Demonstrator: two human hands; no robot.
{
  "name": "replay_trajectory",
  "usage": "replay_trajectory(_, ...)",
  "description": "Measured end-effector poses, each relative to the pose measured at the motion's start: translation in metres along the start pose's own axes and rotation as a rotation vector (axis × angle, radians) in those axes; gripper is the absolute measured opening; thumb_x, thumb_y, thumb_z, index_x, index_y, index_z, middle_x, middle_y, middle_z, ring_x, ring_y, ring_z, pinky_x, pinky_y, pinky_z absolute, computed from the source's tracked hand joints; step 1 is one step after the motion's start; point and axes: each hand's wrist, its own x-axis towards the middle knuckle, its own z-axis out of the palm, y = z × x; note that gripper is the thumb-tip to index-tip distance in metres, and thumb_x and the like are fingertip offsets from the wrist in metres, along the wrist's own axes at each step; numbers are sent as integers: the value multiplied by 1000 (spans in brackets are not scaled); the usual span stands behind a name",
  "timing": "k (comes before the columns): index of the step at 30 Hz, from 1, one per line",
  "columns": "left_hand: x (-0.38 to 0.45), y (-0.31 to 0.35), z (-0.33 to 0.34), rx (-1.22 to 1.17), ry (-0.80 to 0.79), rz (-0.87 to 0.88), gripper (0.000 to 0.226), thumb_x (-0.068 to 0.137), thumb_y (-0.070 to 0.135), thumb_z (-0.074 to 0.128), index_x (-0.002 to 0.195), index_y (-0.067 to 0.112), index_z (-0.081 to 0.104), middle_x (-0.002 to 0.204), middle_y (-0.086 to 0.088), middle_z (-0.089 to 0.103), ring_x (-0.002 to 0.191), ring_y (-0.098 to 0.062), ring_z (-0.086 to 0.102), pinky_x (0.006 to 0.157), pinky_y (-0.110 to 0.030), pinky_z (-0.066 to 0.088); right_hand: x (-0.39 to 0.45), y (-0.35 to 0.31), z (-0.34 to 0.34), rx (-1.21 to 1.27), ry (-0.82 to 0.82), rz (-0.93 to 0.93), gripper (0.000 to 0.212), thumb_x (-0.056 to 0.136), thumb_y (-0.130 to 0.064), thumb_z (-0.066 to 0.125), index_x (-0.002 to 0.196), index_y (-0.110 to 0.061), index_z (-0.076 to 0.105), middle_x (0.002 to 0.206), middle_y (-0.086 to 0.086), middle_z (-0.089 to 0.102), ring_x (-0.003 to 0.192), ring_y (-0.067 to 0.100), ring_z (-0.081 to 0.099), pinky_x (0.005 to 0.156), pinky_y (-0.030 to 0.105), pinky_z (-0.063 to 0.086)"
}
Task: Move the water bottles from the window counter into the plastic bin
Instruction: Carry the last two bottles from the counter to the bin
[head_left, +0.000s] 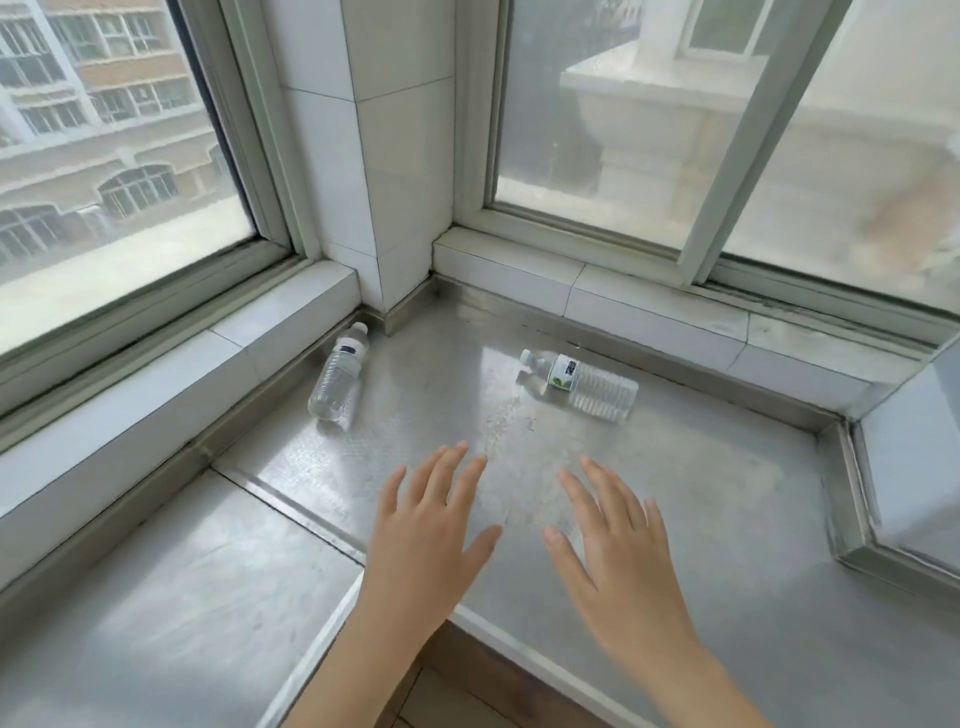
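Note:
Two clear water bottles lie on their sides on the steel window counter (701, 493). The one with a blue label (338, 373) rests at the left against the raised sill, cap pointing to the corner. The green-labelled bottle (584, 384) lies at the back centre-right, cap to the left. My left hand (431, 535) and my right hand (618, 556) hover side by side over the counter's front part, palms down, fingers spread, holding nothing. Both hands are well short of the bottles. No plastic bin is in view.
Windows with pale frames (280, 171) line the left and back sides, meeting at a tiled corner pillar (384, 156). A raised white sill (660, 312) borders the counter. A steel box edge (904, 467) stands at the right. Wooden floor (467, 691) shows below the counter's front lip.

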Motion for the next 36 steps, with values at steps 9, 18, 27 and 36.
replay_trajectory(9, 107, -4, 82, -11, -83, -105, 62, 85, 57, 46, 134, 21, 56, 140, -1, 60, 127, -21, 58, 108, -47, 42, 143, 82, 50, -30, -87, -53, 60, 91, -50, 23, 145, -25, 34, 154, 1, 29, 142, 17, 20, 112, 53, 15)
replay_trajectory(18, 172, -1, 143, 19, -105, -147, 61, 84, 54, 48, 132, 18, 60, 140, -2, 60, 126, -23, 59, 107, -45, 30, 259, 168, 116, -197, -148, -4, 60, 82, -32, 63, 137, -11, 49, 141, 17, 49, 127, 36, 47, 98, 66, 34)
replay_trajectory(27, 179, -4, 167, 46, -212, -179, 62, 84, 58, 47, 131, 20, 61, 142, 0, 57, 130, -23, 55, 110, -43, 28, 327, 200, 141, -286, -223, 68, 69, 92, -29, 49, 151, -24, 13, 155, 8, 25, 140, 26, 25, 107, 54, 25)
replay_trajectory(36, 176, -11, 168, 49, -214, -192, 60, 84, 57, 47, 130, 22, 61, 143, 1, 57, 133, -19, 49, 111, -42, 27, 334, 196, 142, -175, -151, 105, 68, 73, -6, 64, 137, -22, 46, 123, 8, 58, 108, 33, 52, 88, 55, 42)
